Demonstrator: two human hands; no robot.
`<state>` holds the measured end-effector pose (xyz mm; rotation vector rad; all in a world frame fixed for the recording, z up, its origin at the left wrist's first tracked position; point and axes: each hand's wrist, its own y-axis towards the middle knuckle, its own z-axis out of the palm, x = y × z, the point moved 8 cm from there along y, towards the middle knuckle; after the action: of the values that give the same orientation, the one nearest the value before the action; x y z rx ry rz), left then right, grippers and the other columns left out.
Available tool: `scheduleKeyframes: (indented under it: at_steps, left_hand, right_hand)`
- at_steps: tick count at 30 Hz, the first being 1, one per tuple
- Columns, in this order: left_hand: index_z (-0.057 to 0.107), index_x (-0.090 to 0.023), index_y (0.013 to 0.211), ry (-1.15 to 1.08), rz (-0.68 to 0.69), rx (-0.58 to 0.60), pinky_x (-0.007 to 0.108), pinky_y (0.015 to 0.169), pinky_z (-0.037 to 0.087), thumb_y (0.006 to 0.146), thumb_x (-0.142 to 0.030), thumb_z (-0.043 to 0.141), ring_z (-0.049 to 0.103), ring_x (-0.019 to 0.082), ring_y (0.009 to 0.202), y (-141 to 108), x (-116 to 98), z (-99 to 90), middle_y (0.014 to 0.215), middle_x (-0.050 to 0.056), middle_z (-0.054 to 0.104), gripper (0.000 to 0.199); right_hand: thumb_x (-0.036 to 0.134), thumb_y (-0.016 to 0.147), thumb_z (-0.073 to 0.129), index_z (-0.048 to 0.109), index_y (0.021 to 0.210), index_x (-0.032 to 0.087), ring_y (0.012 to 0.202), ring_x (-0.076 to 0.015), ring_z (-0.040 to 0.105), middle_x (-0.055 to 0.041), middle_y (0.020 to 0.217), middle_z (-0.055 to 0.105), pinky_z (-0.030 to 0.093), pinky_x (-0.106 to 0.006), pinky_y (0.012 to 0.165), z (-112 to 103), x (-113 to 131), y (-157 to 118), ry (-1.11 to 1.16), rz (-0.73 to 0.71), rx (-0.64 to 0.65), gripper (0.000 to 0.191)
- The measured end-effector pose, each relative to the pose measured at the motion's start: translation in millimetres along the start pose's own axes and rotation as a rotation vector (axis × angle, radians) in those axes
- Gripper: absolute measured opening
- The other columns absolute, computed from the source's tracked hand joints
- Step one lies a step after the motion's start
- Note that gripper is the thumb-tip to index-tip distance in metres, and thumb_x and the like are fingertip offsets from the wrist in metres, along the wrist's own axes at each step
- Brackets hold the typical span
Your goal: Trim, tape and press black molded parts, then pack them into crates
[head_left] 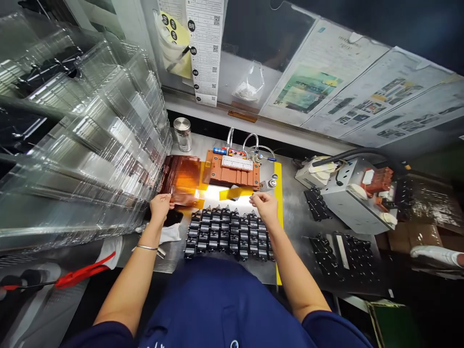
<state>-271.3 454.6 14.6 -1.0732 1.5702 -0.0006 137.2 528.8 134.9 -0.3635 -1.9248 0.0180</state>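
At the front left corner of a stack of glossy amber plastic sheets (183,174), my left hand (160,208) is closed, its thumb and fingers pinching the edge of a sheet. My right hand (266,207) is closed in a pinch at the right end of a yellow film strip (237,193); what lies between its fingertips is too small to make out. Rows of black moulded parts (228,232) lie between my forearms. Behind the strip stands a brown fixture block (234,175) with a white labelled strip and metal hoses on top.
Clear plastic trays (119,125) are stacked high on the left. A lidded glass jar (182,135) stands at the back. To the right are a grey machine box (351,198) and more black parts (358,253). A small metal-topped bottle (271,182) is beside the fixture.
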Motion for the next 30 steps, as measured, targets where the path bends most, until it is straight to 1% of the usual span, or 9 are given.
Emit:
scheduleKeyframes:
  at_steps: [4,7,9,11,14,16,19,22,30]
  left_hand:
    - [0.062,-0.009,0.096,0.549,0.258,-0.128,0.051,0.080,0.052,0.079,-0.023,0.052,0.065,0.034,0.094,-13,-29,-3.7,0.096,0.021,0.066,0.024]
    - [0.059,-0.010,0.113,0.721,0.615,-0.145,0.057,0.099,0.041,0.082,-0.031,0.050,0.049,0.039,0.121,-46,-77,35.5,0.128,0.024,0.054,0.038]
    - [0.059,-0.013,0.117,0.617,0.780,0.097,0.049,0.107,0.037,0.084,-0.038,0.049,0.047,0.033,0.125,-68,-102,91.4,0.130,0.018,0.055,0.042]
    - [0.063,-0.016,0.113,0.467,0.796,0.482,0.042,0.108,0.038,0.084,-0.046,0.049,0.052,0.027,0.122,-84,-115,157.1,0.125,0.012,0.061,0.044]
    - [0.071,-0.017,0.096,0.322,0.502,0.940,0.039,0.094,0.049,0.085,-0.060,0.042,0.065,0.024,0.102,-84,-111,228.9,0.105,0.012,0.071,0.053]
    - [0.072,-0.015,0.081,0.258,0.220,1.046,0.037,0.075,0.056,0.082,-0.068,0.040,0.069,0.024,0.083,-70,-101,246.3,0.086,0.014,0.074,0.062]
    - [0.070,-0.015,0.077,0.126,-0.077,1.067,0.035,0.062,0.056,0.080,-0.072,0.042,0.070,0.025,0.074,-48,-94,245.8,0.081,0.017,0.073,0.063]
    - [0.066,-0.015,0.083,0.018,-0.160,1.010,0.034,0.063,0.057,0.079,-0.059,0.056,0.070,0.023,0.079,-31,-95,244.1,0.093,0.016,0.072,0.045]
    - [0.055,-0.014,0.072,-0.018,-0.157,0.558,0.017,0.041,0.045,0.068,-0.030,0.075,0.055,0.008,0.044,-1,-88,256.0,0.056,-0.001,0.061,0.026]
  right_hand:
    - [0.031,0.072,0.056,0.068,0.067,0.018,0.058,-0.0159,0.062,-0.0037,0.064,0.069,0.049,-0.027,0.058,-29,18,-2,-0.314,-0.283,0.069,0.018]
    - [0.021,0.075,0.054,0.070,0.071,0.020,0.063,-0.0159,0.064,-0.0036,0.072,0.072,0.048,-0.026,0.063,-19,32,-8,-0.566,-0.489,0.312,0.016]
    - [0.017,0.076,0.055,0.070,0.072,0.020,0.067,-0.0155,0.066,-0.0030,0.076,0.073,0.048,-0.025,0.066,-5,40,-11,-0.591,-0.586,0.491,0.016]
    - [0.017,0.077,0.056,0.071,0.075,0.021,0.068,-0.0144,0.066,-0.0019,0.076,0.073,0.048,-0.025,0.068,6,48,-6,-0.484,-0.629,0.596,0.016]
    - [0.021,0.077,0.055,0.070,0.075,0.020,0.067,-0.0137,0.065,-0.0020,0.074,0.072,0.050,-0.025,0.067,9,44,34,-0.229,-0.520,0.479,0.015]
    - [0.026,0.074,0.057,0.068,0.071,0.018,0.064,-0.0142,0.065,-0.0026,0.069,0.071,0.051,-0.025,0.063,9,18,72,-0.024,-0.315,0.332,0.014]
    - [0.031,0.066,0.061,0.063,0.066,0.017,0.059,-0.0150,0.066,-0.0021,0.063,0.069,0.053,-0.025,0.057,18,-44,118,0.286,0.066,0.153,0.013]
    - [0.030,0.059,0.065,0.060,0.065,0.017,0.054,-0.0135,0.065,-0.0009,0.060,0.068,0.052,-0.022,0.051,31,-92,135,0.450,0.321,0.039,0.015]
    - [0.031,0.061,0.065,0.059,0.067,0.017,0.049,-0.0119,0.063,-0.0002,0.057,0.067,0.051,-0.021,0.049,38,-108,142,0.396,0.381,0.051,0.016]
